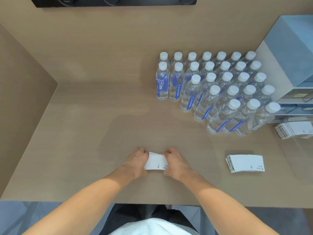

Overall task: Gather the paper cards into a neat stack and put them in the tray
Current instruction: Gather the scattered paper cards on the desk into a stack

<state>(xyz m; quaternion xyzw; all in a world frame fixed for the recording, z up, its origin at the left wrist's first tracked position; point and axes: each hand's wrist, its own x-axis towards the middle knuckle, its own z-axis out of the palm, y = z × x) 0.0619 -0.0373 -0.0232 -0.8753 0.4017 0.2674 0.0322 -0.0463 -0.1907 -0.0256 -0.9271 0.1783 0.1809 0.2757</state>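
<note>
A small stack of white paper cards (156, 162) rests on the tan table near its front edge, squeezed between both hands. My left hand (136, 161) grips the stack's left end and my right hand (174, 161) grips its right end. A second stack of white cards (245, 163) lies flat on the table to the right, slightly fanned at its left edge. A third batch of cards (293, 131) sits at the far right inside what looks like a clear tray (288, 150), whose edges are faint.
Several clear water bottles (213, 92) with white caps and blue labels stand in rows at the right middle. A grey-blue drawer unit (293, 68) stands at the far right. A black panel (115, 1) lies along the table's back edge.
</note>
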